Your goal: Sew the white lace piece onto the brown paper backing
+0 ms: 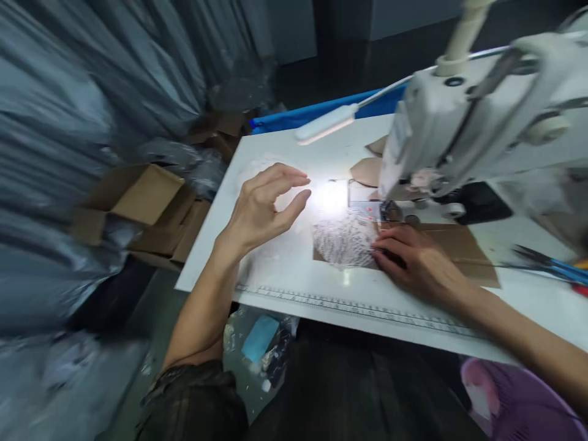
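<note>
My left hand (264,208) is raised over the left part of the white table, its thumb and fingers apart with nothing between them. A piece of white-and-grey fuzzy fabric (344,239) lies just in front of the sewing machine's (425,128) needle area. My right hand (413,260) has its fingertips closed on the right edge of this fabric, close to the presser foot (389,211). Under the fabric and the right hand lies a flat brown sheet (463,248). Its material cannot be made out. Bright lamp light washes out the area between my hands.
A slim lamp (327,124) reaches over the white table (275,269), with a ruler strip (331,301) along its front edge. Beige leaf-shaped pieces (366,172) lie behind the needle. Blue-handled scissors (551,263) lie far right. Cardboard boxes (147,196) stand left; a purple basket (528,398) stands below right.
</note>
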The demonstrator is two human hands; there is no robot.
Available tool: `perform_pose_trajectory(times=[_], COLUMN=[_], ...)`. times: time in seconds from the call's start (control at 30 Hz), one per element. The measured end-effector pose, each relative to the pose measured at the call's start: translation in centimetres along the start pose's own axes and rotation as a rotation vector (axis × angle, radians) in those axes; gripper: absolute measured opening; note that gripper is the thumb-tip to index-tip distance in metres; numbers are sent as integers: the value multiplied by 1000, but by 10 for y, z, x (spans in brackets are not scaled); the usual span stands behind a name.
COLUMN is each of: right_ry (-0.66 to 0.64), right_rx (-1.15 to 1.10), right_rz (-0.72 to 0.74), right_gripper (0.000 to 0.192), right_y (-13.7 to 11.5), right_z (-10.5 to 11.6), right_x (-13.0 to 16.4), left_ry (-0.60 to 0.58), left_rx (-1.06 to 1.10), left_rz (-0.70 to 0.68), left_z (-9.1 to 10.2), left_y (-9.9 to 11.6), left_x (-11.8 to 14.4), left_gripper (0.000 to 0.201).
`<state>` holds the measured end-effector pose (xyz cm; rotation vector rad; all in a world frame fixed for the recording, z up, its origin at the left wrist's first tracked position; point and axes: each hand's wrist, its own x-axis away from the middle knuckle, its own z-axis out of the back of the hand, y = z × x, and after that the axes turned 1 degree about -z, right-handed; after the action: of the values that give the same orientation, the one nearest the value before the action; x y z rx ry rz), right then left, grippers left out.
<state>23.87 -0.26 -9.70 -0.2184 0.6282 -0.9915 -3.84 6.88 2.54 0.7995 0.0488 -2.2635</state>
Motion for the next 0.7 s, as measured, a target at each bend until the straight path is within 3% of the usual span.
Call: perform_pose_trajectory(times=[0.17,0.23,0.33,0.43,0.57,0.7], right_ry=[35,15,3,-4,-20,75], right_rx=[-144,-233,-343,-444,-682,-831], right_rz=[-36,-73,-149,-277,-478,-514], right_gripper=[22,22,19,18,34,34], right_y=[7,5,-2,-12,-24,-33], right_z=[-2,6,19,26,21,9], right_x=[1,-1,-8,-13,-16,-19], left_ry=[-231,-330,-363,-361,-412,-375], left_rx=[-74,-84,-41,-12,34,227], left_rz=[192,279,318,281,186,84], left_z=[36,36,21,3,-9,-16], left_y=[-31,-42,-51,-53,-53,-37], left_x=[55,79,101,104,91,73], left_gripper=[23,26,32,34,21,18])
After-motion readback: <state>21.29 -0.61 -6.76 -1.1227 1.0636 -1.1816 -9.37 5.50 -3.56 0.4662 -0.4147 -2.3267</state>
